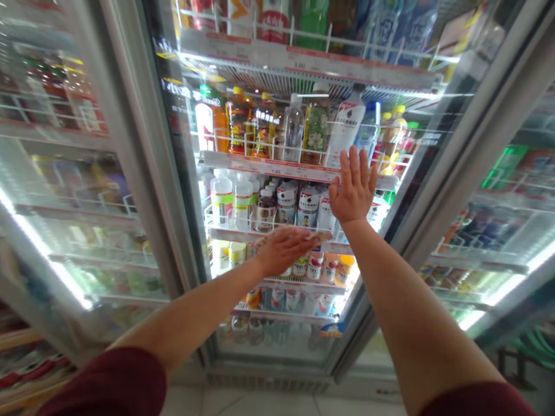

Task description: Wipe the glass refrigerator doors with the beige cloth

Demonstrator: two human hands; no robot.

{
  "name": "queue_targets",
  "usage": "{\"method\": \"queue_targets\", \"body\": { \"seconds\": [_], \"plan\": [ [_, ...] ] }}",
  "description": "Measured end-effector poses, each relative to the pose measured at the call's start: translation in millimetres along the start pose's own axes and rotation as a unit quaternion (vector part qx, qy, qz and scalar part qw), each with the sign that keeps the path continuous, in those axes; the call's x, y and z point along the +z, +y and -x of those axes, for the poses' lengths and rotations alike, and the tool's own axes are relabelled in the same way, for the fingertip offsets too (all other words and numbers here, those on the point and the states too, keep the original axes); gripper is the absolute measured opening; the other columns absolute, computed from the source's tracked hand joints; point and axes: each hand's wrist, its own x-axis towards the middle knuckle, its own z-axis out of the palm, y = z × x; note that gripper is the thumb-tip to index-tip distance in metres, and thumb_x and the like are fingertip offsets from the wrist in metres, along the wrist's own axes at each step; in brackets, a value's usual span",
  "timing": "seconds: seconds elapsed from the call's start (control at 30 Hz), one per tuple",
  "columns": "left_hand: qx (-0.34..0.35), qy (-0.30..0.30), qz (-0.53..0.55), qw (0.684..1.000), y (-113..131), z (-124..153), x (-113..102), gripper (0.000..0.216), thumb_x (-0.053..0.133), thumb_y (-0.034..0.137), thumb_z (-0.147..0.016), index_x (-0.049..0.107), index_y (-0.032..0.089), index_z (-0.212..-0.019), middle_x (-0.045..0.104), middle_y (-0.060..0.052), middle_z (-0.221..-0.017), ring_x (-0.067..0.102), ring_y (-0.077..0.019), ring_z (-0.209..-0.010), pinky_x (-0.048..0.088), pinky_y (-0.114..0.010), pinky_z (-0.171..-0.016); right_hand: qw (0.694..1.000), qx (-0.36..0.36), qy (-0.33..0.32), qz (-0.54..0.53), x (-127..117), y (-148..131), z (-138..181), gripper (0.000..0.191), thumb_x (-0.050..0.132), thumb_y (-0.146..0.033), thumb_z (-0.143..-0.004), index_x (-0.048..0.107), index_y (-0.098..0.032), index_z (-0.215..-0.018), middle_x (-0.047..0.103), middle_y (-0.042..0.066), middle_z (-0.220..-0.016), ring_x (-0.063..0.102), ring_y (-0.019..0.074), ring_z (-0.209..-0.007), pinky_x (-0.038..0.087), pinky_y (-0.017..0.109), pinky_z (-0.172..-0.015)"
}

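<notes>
Pale patterned cloth [319,237] under the left hand [284,249], fingers nearly straight, meets the clear glass door [280,353]; wiping seems underway, remainder unclear (right hand [354,193] empty, fingers spread).

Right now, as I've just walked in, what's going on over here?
A person in dark red short sleeves has both arms stretched toward a tall, metal-framed glass door of a lit drinks fridge. The left hand is over a pale, patterned piece, apparently cloth, seemingly against the glass. The right hand is spread open, higher up, and seems flat on the door. Labelled plastic bottles stand on the shelves behind; neither hand holds one.
</notes>
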Motion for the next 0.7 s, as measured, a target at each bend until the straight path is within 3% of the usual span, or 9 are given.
{"method": "queue_targets", "body": {
  "seconds": [0.1, 0.17, 0.33, 0.47, 0.57, 0.7],
  "plan": [
    [0.100, -0.067, 0.046, 0.992, 0, 4, 3, 0.058, 0.056, 0.018, -0.098, 0.051, 0.029, -0.155, 0.031, 0.011, -0.169, 0.002, -0.0126, -0.162, 0.018, -0.036, -0.134, 1.000, 0.003, 0.001, 0.001, 2, 1, 0, 0.064, 0.036, -0.029, -0.100, 0.038, -0.021, -0.163, 0.040, 0.011, -0.168, 0.027, 0.0291, -0.160, 0.023, 0.059, -0.128],
    [0.087, -0.086, 0.059, 0.991, -21, 2, -1, 0.061, 0.056, 0.019, -0.101, 0.043, 0.030, -0.160, 0.034, 0.009, -0.168, 0.009, -0.0137, -0.162, 0.020, -0.037, -0.134, 1.000, 0.003, 0.003, 0.003, 2, 1, 0, 0.063, 0.035, -0.029, -0.100, 0.040, -0.021, -0.162, 0.041, 0.011, -0.168, 0.028, 0.0289, -0.160, 0.023, 0.059, -0.128],
    [-0.100, -0.033, 0.031, 0.994, -107, -6, -29, 0.065, 0.050, 0.032, -0.109, 0.023, 0.033, -0.168, 0.036, 0.004, -0.168, 0.017, -0.0199, -0.161, 0.002, -0.046, -0.135, 1.000, -0.005, 0.010, 0.015, 0, 1, 1, 0.061, 0.035, -0.029, -0.100, 0.043, -0.019, -0.160, 0.041, 0.011, -0.167, 0.029, 0.0276, -0.159, 0.023, 0.056, -0.129],
    [-0.271, 0.047, 0.009, 0.961, -158, -5, -50, 0.060, 0.045, 0.040, -0.109, 0.029, 0.029, -0.166, 0.029, -0.003, -0.171, 0.011, -0.0296, -0.162, 0.010, -0.058, -0.133, 1.000, -0.001, 0.008, 0.010, -1, 0, 1, 0.063, 0.035, -0.028, -0.099, 0.041, -0.020, -0.161, 0.042, 0.011, -0.167, 0.028, 0.0279, -0.160, 0.022, 0.058, -0.129],
    [-0.355, 0.090, 0.006, 0.930, -165, 2, -52, 0.060, 0.040, 0.038, -0.110, 0.027, 0.028, -0.167, 0.028, -0.006, -0.171, 0.010, -0.0324, -0.162, 0.013, -0.063, -0.131, 1.000, 0.000, 0.003, 0.005, -1, 0, 0, 0.064, 0.034, -0.029, -0.099, 0.040, -0.021, -0.162, 0.041, 0.011, -0.167, 0.028, 0.0285, -0.160, 0.022, 0.059, -0.129],
    [-0.365, 0.117, -0.016, 0.923, -130, 26, -35, 0.064, 0.042, 0.032, -0.109, 0.021, 0.028, -0.169, 0.026, -0.007, -0.172, 0.009, -0.0333, -0.161, 0.017, -0.067, -0.130, 1.000, 0.000, 0.000, 0.004, -1, 0, 0, 0.063, 0.035, -0.029, -0.100, 0.040, -0.020, -0.161, 0.041, 0.011, -0.168, 0.028, 0.0290, -0.160, 0.022, 0.059, -0.129]
  ]
}}
